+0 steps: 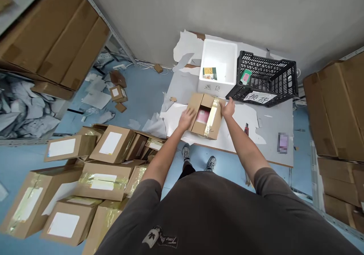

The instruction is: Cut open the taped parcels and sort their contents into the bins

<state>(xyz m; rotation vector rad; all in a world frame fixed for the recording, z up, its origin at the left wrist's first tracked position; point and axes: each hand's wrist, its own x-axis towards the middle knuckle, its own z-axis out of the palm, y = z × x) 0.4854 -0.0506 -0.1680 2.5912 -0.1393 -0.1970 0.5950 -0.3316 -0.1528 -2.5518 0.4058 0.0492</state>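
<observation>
A small cardboard box [214, 130] sits partly opened on the table, with a strip of shiny tape and a white label along its right flap. Through the gap in its top shows a pink item [202, 116], whose kind I cannot make out. My left hand [187, 119] is closed on the box's left flap, slightly blurred. At the upper right edge, my right hand [228, 108] grips the box with its fingers bent round the side. A red and black utility knife [246, 129] lies on the table to the right of my right forearm.
Behind the box stand a white foam bin [203, 84] and a black plastic crate [290, 81], each holding a small packet. A blurred-out purple object [283, 143] lies at the table's right. Taped cartons [104, 168] pile up at left; shelves with large boxes [327, 111] flank both sides.
</observation>
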